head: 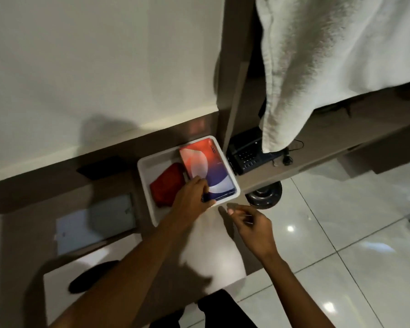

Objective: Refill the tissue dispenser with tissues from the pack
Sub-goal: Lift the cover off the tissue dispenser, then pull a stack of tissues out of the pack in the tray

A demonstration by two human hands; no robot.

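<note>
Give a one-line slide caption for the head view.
Left hand touches the tissue pack in a white tray; right hand hovers open nearby.

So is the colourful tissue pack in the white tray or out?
In. The tissue pack lies flat inside the white tray.

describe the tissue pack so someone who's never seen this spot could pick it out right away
Find the white square tray on the brown ledge under the pale wall, left of the black phone. The tissue pack lies flat in the tray's right half, the left hand on its near corner. Unlike the plain red pouch beside it, it is glossy, red fading to blue with white curves.
</note>
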